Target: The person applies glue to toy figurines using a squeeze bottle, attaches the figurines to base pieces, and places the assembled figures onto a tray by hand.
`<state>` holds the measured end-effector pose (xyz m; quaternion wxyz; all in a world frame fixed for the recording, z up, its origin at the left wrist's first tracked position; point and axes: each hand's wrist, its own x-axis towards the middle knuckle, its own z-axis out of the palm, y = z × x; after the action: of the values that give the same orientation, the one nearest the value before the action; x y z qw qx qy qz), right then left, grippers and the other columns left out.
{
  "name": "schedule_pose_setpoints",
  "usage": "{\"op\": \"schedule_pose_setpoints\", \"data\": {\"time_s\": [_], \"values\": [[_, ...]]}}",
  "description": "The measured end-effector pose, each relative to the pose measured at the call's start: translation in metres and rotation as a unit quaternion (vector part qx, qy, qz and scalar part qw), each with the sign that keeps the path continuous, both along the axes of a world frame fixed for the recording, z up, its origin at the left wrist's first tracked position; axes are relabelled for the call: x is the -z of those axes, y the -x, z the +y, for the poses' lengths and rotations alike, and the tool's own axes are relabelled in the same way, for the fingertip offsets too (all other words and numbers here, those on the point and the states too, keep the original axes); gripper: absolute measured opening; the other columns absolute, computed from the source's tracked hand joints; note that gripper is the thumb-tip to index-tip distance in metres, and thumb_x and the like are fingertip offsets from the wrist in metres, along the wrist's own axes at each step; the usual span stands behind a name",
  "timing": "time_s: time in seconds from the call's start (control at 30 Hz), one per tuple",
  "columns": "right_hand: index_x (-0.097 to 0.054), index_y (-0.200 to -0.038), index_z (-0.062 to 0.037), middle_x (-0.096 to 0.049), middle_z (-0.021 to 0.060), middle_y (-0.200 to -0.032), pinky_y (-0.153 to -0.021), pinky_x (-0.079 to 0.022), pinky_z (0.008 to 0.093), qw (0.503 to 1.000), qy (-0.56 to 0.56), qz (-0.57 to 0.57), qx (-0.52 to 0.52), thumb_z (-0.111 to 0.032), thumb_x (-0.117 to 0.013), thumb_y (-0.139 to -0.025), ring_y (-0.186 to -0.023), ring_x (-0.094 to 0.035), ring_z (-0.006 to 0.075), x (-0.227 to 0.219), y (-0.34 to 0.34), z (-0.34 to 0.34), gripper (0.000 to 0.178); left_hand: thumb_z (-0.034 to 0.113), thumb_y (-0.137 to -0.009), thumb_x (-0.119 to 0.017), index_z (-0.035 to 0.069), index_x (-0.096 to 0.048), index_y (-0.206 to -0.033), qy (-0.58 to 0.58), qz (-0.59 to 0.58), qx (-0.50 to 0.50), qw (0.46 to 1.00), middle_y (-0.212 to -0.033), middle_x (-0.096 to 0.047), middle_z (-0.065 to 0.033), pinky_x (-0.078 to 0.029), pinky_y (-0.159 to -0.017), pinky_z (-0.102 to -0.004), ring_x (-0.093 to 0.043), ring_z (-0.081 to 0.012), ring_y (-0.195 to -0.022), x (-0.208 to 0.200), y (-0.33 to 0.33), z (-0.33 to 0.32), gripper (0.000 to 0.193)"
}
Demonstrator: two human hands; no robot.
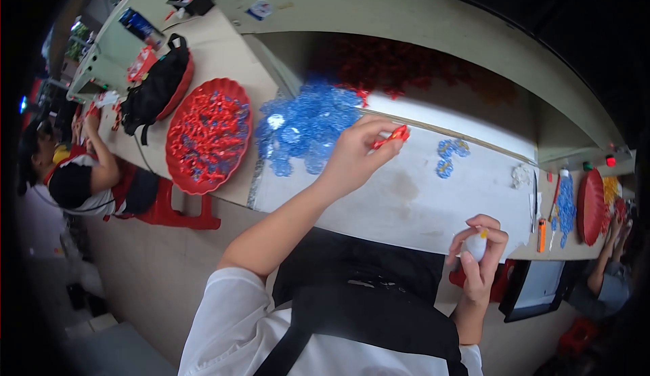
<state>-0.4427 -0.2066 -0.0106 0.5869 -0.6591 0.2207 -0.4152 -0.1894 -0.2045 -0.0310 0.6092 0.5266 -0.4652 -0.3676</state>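
Note:
My left hand (pixel 355 157) is raised over the white work surface (pixel 379 206), fingers closed in a pinch on a small red piece (pixel 394 136) with a glossy look. At the front edge of the table, my right hand (pixel 482 257) is wrapped round a small white rounded bottle (pixel 476 244) with a yellow tip. A few blue discs with yellowish marks (pixel 447 156) lie on the surface between and beyond my hands. Left of them spreads a big heap of clear blue discs (pixel 308 125), close to my left wrist.
A red scalloped tray (pixel 247 115) of small red pieces stands at left, near a black bag (pixel 157 81) and a blue can (pixel 139 24). More red pieces (pixel 379 68) lie under the shelf (pixel 406 10). At right are an orange lighter-like item (pixel 542 235) and another red tray (pixel 591 206). People sit on both sides.

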Motion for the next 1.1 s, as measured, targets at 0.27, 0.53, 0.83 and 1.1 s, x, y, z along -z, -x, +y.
{"op": "schedule_pose_setpoints", "data": {"time_s": [0.27, 0.53, 0.83, 1.1], "values": [[-0.047, -0.089, -0.0025, -0.053, 0.0126, -0.087, -0.064, -0.046, 0.0255, 0.99, 0.004, -0.022, 0.137, -0.003, -0.072, -0.063, -0.074, -0.054, 0.0177, -0.009, -0.003, 0.0, 0.036, 0.001, -0.078, -0.057, 0.0, -0.055, -0.1, -0.133, 0.239, 0.099, 0.957, -0.092, -0.058, -0.0068, -0.041, -0.076, -0.0225, -0.053, -0.0098, -0.085, -0.017, 0.037, 0.056, 0.022], [-0.051, -0.086, -0.0081, -0.053, 0.0078, -0.085, -0.057, -0.044, 0.0225, 0.977, 0.175, -0.047, 0.111, -0.015, -0.081, -0.055, -0.066, -0.055, 0.0147, -0.018, -0.006, 0.007, 0.043, 0.003, -0.078, -0.058, 0.0, -0.056, -0.099, -0.139, 0.214, 0.114, 0.96, -0.095, -0.059, -0.0068, -0.04, -0.078, -0.0236, -0.053, -0.0104, -0.088, -0.026, 0.049, 0.067, 0.021], [-0.049, -0.084, -0.008, -0.051, 0.0067, -0.08, -0.054, -0.044, 0.0205, 0.958, 0.272, 0.015, 0.088, -0.023, -0.079, -0.057, -0.061, -0.051, 0.0117, -0.018, -0.009, 0.009, 0.043, 0.006, -0.078, -0.059, 0.001, -0.056, -0.099, -0.12, 0.169, 0.115, 0.972, -0.093, -0.06, -0.0066, -0.041, -0.077, -0.0233, -0.054, -0.0101, -0.086, -0.024, 0.053, 0.07, 0.022], [-0.05, -0.084, -0.0073, -0.051, 0.0068, -0.079, -0.054, -0.044, 0.0204, 0.958, 0.273, 0.023, 0.085, -0.023, -0.079, -0.057, -0.06, -0.051, 0.0129, -0.017, -0.011, 0.01, 0.042, 0.005, -0.078, -0.059, 0.0, -0.056, -0.099, -0.125, 0.177, 0.113, 0.97, -0.094, -0.059, -0.0071, -0.041, -0.08, -0.0242, -0.054, -0.0105, -0.088, -0.027, 0.053, 0.072, 0.022]]}}
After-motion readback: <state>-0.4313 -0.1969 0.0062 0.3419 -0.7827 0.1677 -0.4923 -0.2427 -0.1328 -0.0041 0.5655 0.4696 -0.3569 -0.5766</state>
